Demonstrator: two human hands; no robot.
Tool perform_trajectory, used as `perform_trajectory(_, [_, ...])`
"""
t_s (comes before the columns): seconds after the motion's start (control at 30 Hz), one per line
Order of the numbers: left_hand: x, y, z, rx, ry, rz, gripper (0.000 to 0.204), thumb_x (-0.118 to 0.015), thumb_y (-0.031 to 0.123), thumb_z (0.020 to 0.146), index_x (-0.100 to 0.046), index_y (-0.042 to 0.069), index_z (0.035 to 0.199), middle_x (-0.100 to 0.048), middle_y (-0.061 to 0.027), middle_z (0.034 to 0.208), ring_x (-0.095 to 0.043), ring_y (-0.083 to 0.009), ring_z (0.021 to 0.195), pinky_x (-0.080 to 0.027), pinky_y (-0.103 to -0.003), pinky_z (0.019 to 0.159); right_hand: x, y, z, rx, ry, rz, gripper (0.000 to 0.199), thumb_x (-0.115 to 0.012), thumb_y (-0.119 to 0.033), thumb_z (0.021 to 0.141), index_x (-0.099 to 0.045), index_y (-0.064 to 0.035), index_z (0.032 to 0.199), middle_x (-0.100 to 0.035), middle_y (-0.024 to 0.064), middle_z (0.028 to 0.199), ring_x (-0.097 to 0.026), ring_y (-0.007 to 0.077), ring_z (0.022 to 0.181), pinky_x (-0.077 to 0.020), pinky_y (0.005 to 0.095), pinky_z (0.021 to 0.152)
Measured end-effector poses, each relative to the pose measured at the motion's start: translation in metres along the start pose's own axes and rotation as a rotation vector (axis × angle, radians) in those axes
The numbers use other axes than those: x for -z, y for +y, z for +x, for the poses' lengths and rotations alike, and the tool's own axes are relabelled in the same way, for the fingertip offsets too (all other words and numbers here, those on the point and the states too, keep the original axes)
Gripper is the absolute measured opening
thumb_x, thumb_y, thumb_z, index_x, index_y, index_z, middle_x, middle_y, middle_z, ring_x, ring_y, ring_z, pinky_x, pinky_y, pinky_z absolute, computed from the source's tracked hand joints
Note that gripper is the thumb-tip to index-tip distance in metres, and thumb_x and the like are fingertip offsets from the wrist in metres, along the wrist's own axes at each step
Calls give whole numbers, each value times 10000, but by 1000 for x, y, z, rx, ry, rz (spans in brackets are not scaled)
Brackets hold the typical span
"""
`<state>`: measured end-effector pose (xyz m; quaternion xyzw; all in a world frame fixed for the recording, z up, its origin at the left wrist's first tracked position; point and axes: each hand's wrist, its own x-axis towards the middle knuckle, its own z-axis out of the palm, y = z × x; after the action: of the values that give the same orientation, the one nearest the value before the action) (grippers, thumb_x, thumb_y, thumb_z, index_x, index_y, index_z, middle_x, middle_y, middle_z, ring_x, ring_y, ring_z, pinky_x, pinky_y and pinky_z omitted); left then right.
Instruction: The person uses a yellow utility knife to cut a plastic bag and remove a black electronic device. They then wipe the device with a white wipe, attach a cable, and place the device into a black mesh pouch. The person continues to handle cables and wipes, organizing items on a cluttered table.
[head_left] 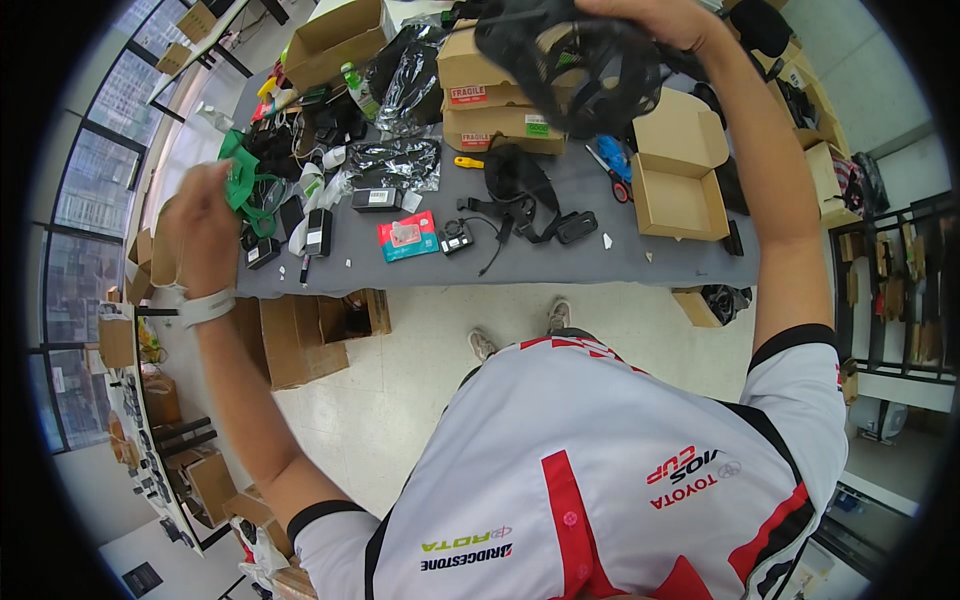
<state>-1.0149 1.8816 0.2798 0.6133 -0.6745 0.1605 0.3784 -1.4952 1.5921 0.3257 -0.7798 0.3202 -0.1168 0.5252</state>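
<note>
My right hand (665, 18) is raised at the top of the head view, its fingers closed on the edge of a black mesh cap (580, 65). The cap hangs above the table and partly covers the stacked cardboard boxes (490, 125). My left hand (205, 225), with a white band at the wrist, is raised over the table's left end. Its fingers are curled together and slightly blurred; whatever they may hold does not show. Just beyond its fingertips is a green strap-like thing (245, 180); I cannot tell whether they touch.
On the grey table (400, 225) lie a black strap harness (520, 195), a small camera-like device (456, 237), a wipes packet (408, 238), a yellow-handled tool (468, 162) and scissors (618, 185). An open cardboard box (682, 200) stands at right. Another box (300, 340) sits under the table.
</note>
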Motion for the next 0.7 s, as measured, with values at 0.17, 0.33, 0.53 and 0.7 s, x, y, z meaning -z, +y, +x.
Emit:
perform_trajectory(0.17, [105, -98, -42, 63, 6, 448, 267, -565, 247, 1110, -730, 39, 1079, -677, -172, 905, -643, -354, 795, -504, -393, 719, 10, -13, 17, 87, 30, 208, 317, -640, -283, 1082, -699, -29, 1262, -753, -3, 1045, -683, 61, 838, -567, 225, 717])
perform_trajectory(0.33, [190, -165, -130, 359, 35, 758, 367, -509, 332, 1126, -749, 54, 1131, -717, -183, 989, -681, -389, 898, -521, -451, 782, 10, 2, 39, 131, 109, 119, 282, -660, -309, 1069, -726, -50, 1160, -739, -24, 941, -657, 52, 749, -536, 215, 649])
perform_trajectory(0.53, [232, -226, -288, 623, -16, 870, 388, -490, 349, 1119, -738, 53, 1156, -714, -198, 1082, -673, -422, 998, -521, -499, 843, 29, 53, 67, -8, 54, -236, 357, -675, -388, 1049, -706, -70, 1209, -728, -34, 944, -649, 31, 805, -527, 208, 702])
perform_trajectory(0.7, [313, -251, -470, 773, -433, 1208, 388, -443, 317, 1126, -694, 22, 1105, -710, -225, 1095, -669, -445, 980, -521, -559, 831, -9, 77, 61, 24, 58, 15, 436, -648, -385, 1069, -689, -48, 1341, -752, -8, 1162, -700, 55, 978, -573, 235, 883])
